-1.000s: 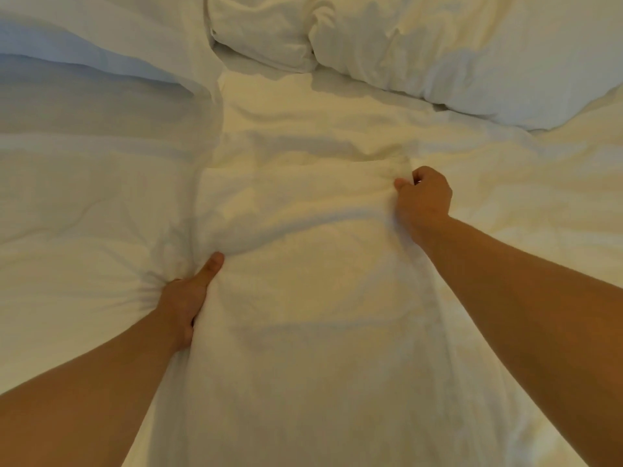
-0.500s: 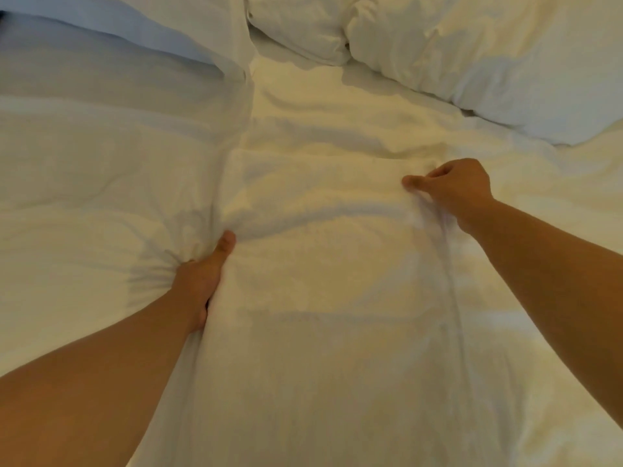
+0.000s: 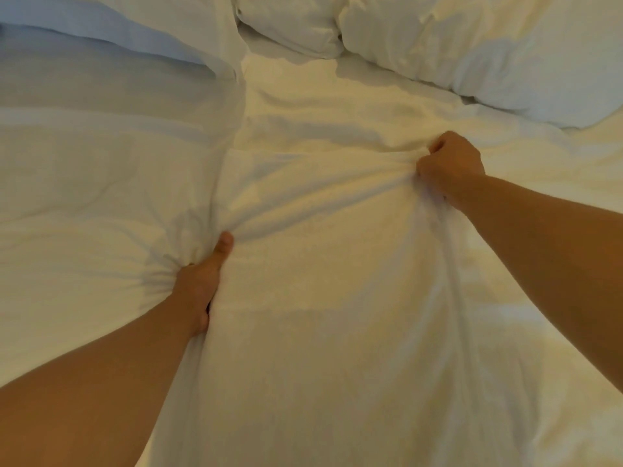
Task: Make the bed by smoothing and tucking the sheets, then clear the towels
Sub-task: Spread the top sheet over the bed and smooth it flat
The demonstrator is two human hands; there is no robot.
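Observation:
A white sheet [image 3: 323, 298] covers the bed and fills most of the view, creased between my two hands. My left hand [image 3: 202, 281] grips a bunch of the sheet at the lower left, thumb on top and fingers buried in the folds. At the upper right my right hand [image 3: 450, 166] is a fist closed on a gathered pinch of the same sheet. Taut folds run across the cloth from one hand to the other. No towels are in view.
White pillows lie along the head of the bed: one at the top left [image 3: 135, 25], a crumpled one in the middle [image 3: 290, 21], a large one at the top right [image 3: 505, 52]. A seam runs up the bedding near the left hand.
My right hand has closed into a tighter fist and drawn the sheet into folds. The left hand keeps its grip. The view has shifted so the pillows sit further right.

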